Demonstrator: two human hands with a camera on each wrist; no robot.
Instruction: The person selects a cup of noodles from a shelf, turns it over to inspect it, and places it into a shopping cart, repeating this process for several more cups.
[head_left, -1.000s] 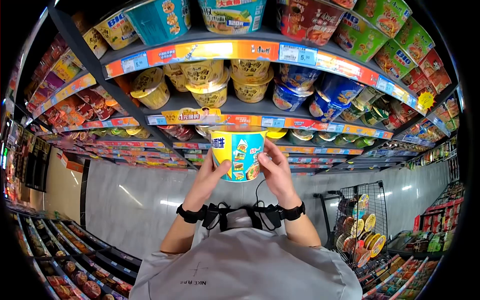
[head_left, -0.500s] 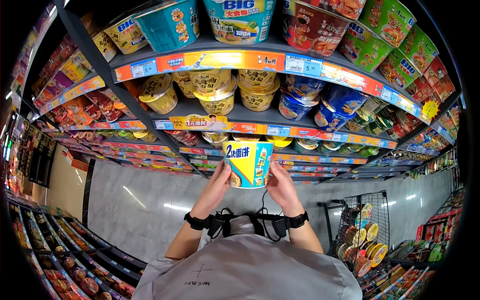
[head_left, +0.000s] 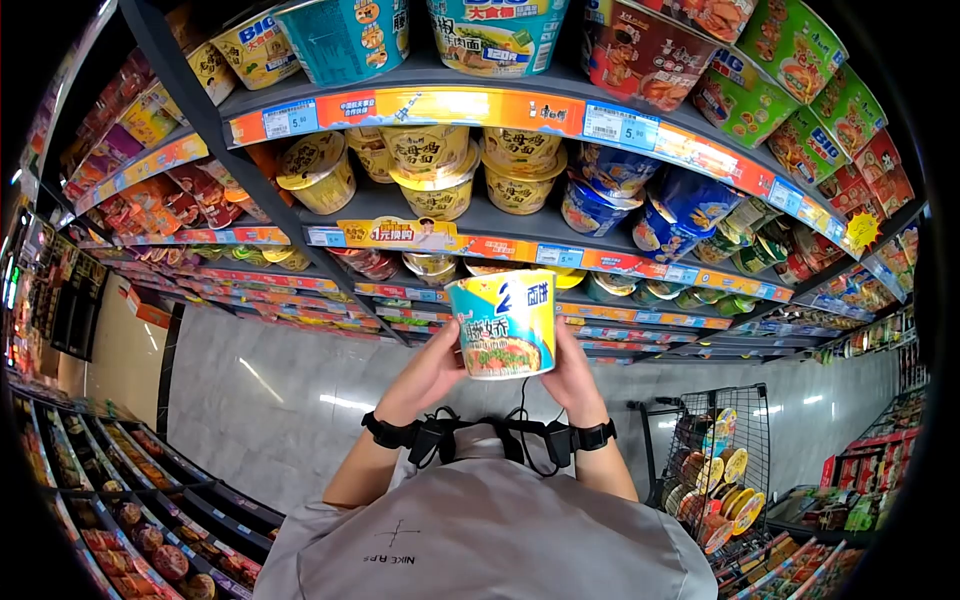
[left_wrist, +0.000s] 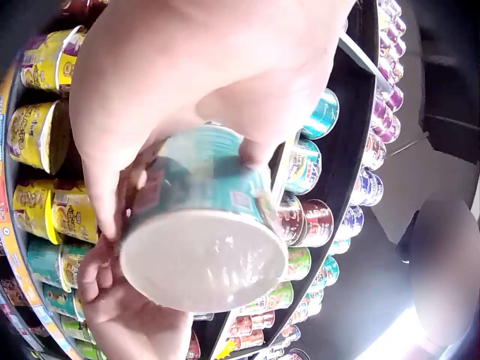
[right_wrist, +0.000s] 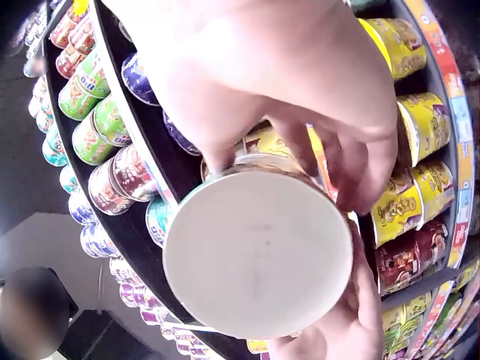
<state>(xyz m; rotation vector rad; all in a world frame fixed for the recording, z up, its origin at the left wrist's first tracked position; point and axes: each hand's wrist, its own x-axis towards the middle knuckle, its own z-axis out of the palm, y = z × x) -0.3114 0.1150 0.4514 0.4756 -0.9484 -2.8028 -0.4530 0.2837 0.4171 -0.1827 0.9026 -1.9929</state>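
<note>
Between both hands, in front of the shelves, I hold a large instant noodle cup, teal and yellow with a picture of noodles. My left hand grips its left side and my right hand its right side. The cup's white base faces the left wrist camera, with the left hand's fingers and thumb around the teal wall. In the right wrist view, the round base hides most of the wall, and the right hand curls round it from above.
Shelves ahead carry yellow cups, blue cups and green cups of noodles, with an orange price strip along the edge. A wire cart with several cups stands at the right. More shelves are behind at the left.
The cup has turned between my hands, so its noodle picture now faces up toward the head camera instead of the side panels. Both hands keep hold and have shifted slightly right.
</note>
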